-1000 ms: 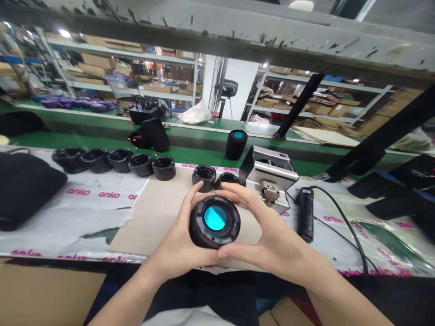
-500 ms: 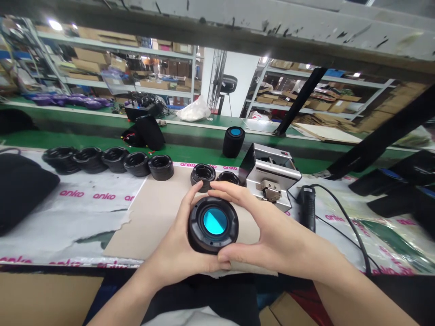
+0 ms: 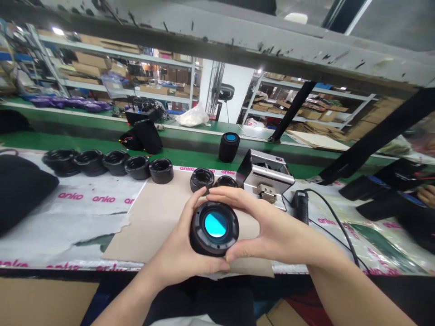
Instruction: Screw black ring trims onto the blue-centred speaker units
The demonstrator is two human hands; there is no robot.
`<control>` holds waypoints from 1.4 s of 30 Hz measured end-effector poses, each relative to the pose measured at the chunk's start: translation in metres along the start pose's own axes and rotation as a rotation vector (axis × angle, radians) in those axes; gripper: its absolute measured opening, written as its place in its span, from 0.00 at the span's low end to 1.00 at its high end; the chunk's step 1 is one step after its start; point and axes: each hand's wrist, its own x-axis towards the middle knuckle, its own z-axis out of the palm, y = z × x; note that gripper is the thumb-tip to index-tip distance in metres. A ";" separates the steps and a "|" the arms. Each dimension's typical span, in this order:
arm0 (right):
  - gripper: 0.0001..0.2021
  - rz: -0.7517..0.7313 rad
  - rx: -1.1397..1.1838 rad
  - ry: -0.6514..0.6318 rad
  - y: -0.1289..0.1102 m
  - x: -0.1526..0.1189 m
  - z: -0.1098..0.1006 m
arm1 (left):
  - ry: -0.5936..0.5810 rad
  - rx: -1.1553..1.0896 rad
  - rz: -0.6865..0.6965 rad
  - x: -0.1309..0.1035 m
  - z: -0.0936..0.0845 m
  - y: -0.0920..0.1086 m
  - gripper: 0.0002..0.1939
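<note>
A black cylindrical speaker part (image 3: 200, 240) with a shiny blue disc in its top face is between my two hands, above the cardboard sheet. My left hand (image 3: 180, 249) curls round its left side, thumb along the near edge. Around the right and far side bends my right hand (image 3: 261, 226), its thumb tip meeting the left thumb at the front. Just beyond the fingertips stand two black rings (image 3: 202, 179), the right one partly covered by my right hand.
Several black rings (image 3: 161, 171) line up at left on white sheeting. A metal tape-dispenser-like machine (image 3: 267, 174) and a corded black handheld tool (image 3: 301, 206) stand at right. Behind is an upright black speaker (image 3: 229, 147). Another person's hand (image 3: 426, 194) shows at the far right.
The view has shifted slightly, and the speaker part tilts a little differently in my hands. Both hands keep their hold. Another person's hand has come into view at the right edge.
</note>
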 end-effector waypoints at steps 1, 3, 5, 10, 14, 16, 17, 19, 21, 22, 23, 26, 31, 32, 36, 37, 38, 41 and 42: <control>0.47 0.009 -0.003 -0.004 0.000 -0.001 0.001 | -0.007 -0.002 0.006 0.000 0.000 0.001 0.71; 0.46 0.024 -0.004 -0.013 0.000 -0.002 0.002 | -0.016 -0.004 0.018 0.000 0.000 0.002 0.70; 0.47 0.026 0.029 -0.015 0.000 -0.002 0.002 | -0.020 -0.007 0.021 0.000 0.000 0.002 0.70; 0.48 0.040 0.126 -0.017 0.001 0.000 0.001 | -0.023 -0.003 0.032 0.002 0.000 -0.003 0.70; 0.47 0.066 0.133 -0.029 0.001 0.002 0.001 | 0.003 0.011 0.056 0.002 -0.003 -0.009 0.68; 0.46 0.077 0.120 -0.022 0.000 0.003 0.001 | 0.011 0.014 0.057 0.001 -0.004 -0.009 0.68; 0.46 0.084 0.105 -0.030 -0.001 0.003 0.001 | 0.008 0.016 0.055 0.001 -0.004 -0.008 0.68; 0.46 0.122 0.059 -0.059 -0.004 0.005 0.000 | 0.000 0.023 0.045 0.000 -0.004 -0.005 0.68; 0.45 0.178 0.014 -0.080 -0.007 0.006 -0.001 | 0.003 0.031 0.028 0.000 -0.003 -0.002 0.68; 0.45 0.207 -0.002 -0.083 -0.009 0.007 -0.003 | 0.008 0.034 0.021 0.000 -0.003 -0.001 0.68; 0.44 0.229 -0.017 -0.087 -0.010 0.007 -0.004 | 0.013 0.037 0.019 0.000 -0.003 -0.001 0.67; 0.43 0.237 -0.075 -0.106 -0.010 0.008 -0.008 | 0.012 0.058 0.029 0.000 -0.004 0.000 0.66; 0.46 0.140 -0.047 -0.082 0.000 0.005 -0.003 | 0.023 0.075 0.155 0.001 -0.006 0.002 0.72; 0.49 0.120 -0.019 -0.066 0.003 0.003 0.001 | 0.037 0.090 0.175 0.001 -0.005 0.004 0.71; 0.58 0.027 0.034 -0.025 0.012 -0.015 0.008 | 0.140 0.261 0.171 -0.002 0.000 0.009 0.54; 0.58 0.004 0.034 -0.019 0.017 -0.022 0.006 | 0.174 0.316 0.172 -0.003 0.001 0.009 0.50; 0.56 0.013 0.039 0.030 0.023 -0.032 0.002 | 0.202 0.374 0.173 -0.004 0.001 0.009 0.47; 0.37 0.338 -0.006 0.603 0.059 -0.070 -0.015 | 0.223 0.525 0.200 -0.006 -0.003 0.007 0.40; 0.32 0.573 -0.111 0.906 0.075 -0.085 -0.020 | 0.212 0.552 0.230 -0.006 -0.004 0.006 0.38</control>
